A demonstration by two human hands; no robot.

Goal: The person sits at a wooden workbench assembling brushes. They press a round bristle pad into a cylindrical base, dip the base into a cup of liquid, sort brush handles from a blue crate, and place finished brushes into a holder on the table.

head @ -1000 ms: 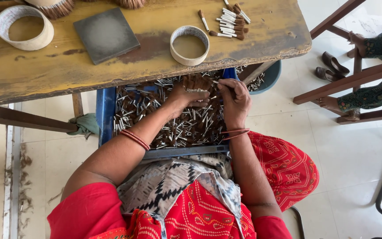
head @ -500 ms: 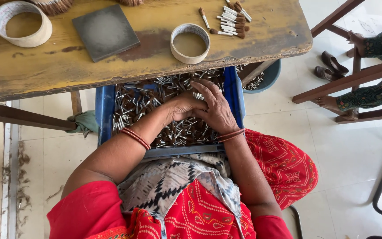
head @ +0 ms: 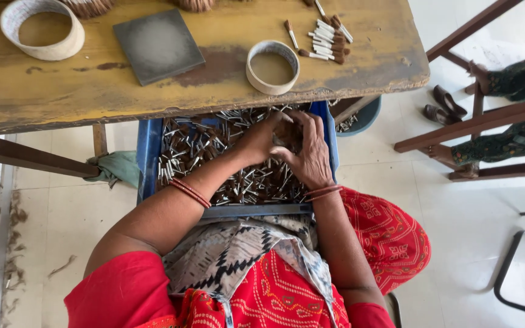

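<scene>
Both hands are down in the blue crate [head: 148, 152] that sits on the person's lap, tucked just under the near edge of the worn yellow table [head: 366, 54]. The crate is packed with small brush pieces [head: 195, 149], brown tufts with silvery metal ends, all jumbled together. The left hand [head: 261, 141] has its fingers curled in around a small clump of those pieces near the crate's far right corner. The right hand [head: 307, 152] is right against it, fingers bent and cupped over the same clump, so the two hands are pressed together around it. Can't really tell how many pieces they've got in there.

Up on the table, near its near edge, there's a small cardboard ring [head: 273, 67], and just beyond it, toward the far right corner, a little pile of finished brushes [head: 326, 39]. A dark grey square pad [head: 158, 44] lies left of the ring, and a bigger ring [head: 42, 29] sits at the far left corner.
</scene>
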